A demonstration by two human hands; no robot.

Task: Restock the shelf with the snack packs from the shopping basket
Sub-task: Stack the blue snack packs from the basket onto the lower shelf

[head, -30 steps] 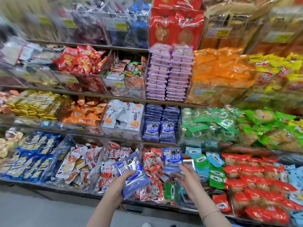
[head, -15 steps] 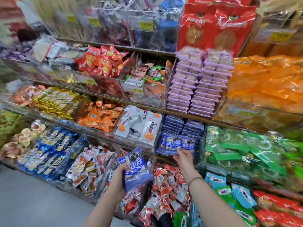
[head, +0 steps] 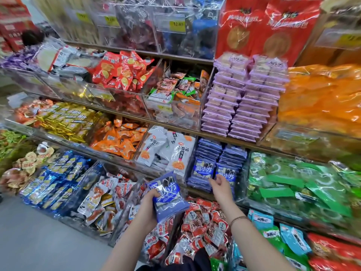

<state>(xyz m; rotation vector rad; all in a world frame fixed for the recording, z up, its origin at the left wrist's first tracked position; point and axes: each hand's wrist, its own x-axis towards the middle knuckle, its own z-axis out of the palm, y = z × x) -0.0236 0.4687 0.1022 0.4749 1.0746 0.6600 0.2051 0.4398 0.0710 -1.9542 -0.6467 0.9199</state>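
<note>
Left grip (head: 150,208) clasping blue snack packs (head: 170,200), forearm raised, right grip (head: 220,186) loosely spread, empty, just beside shelved stack (head: 210,153)

floor: we see plain grey floor (head: 39,241), lower left
shelving: we count several tiers of brown shelf boards (head: 185,59) fronted by clear plastic bins (head: 117,102)
tags: yellow price labels (head: 177,26)
light: bright, glare on plastic
far left: red cartons (head: 11,22), blurred

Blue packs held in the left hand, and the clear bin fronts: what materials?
Blue packs: thin plastic film, glossy; it crinkles and catches glare. Clear bin front: rigid transparent plastic, probably acrylic; goods show through, and the flat face reflects light.
</note>
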